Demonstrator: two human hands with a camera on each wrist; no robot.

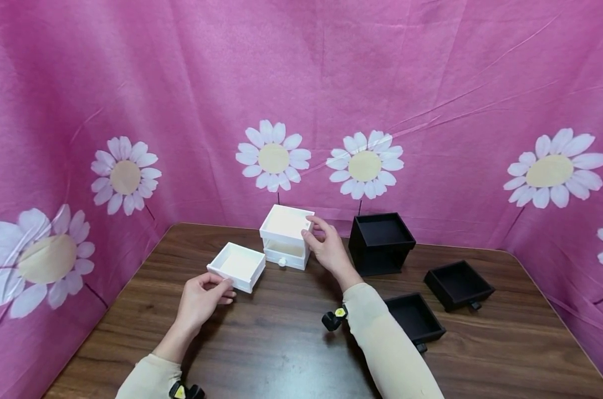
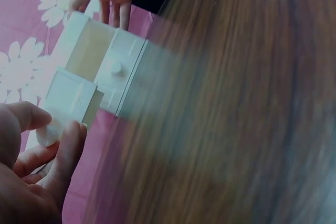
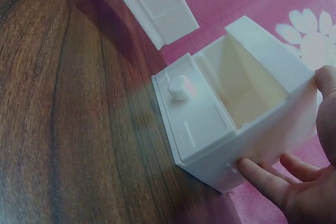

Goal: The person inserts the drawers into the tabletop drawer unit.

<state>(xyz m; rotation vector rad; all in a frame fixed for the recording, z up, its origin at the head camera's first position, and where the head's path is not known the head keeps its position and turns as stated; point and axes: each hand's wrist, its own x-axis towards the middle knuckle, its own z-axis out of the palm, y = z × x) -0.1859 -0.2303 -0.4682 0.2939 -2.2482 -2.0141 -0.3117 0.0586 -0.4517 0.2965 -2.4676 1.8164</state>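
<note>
In my left hand point(image 1: 202, 299) is a small white drawer point(image 1: 239, 263), pinched at its round knob point(image 2: 48, 135) between thumb and fingers. The drawer is held up at the front left of a white mini cabinet point(image 1: 284, 230), its hollow side up. The cabinet's upper slot point(image 3: 247, 85) is an open gap, while a lower drawer with a round knob point(image 3: 179, 87) sits pushed in below it. My right hand point(image 1: 326, 246) steadies the cabinet at its right side, one digit at the top edge and other fingertips against the side wall.
A black mini cabinet point(image 1: 381, 244) with an open front stands to the right of the white one. Two black drawers lie on the wooden table, one farther right point(image 1: 458, 285) and one point(image 1: 416, 318) partly behind my right sleeve. A pink flowered cloth point(image 1: 321, 83) hangs behind.
</note>
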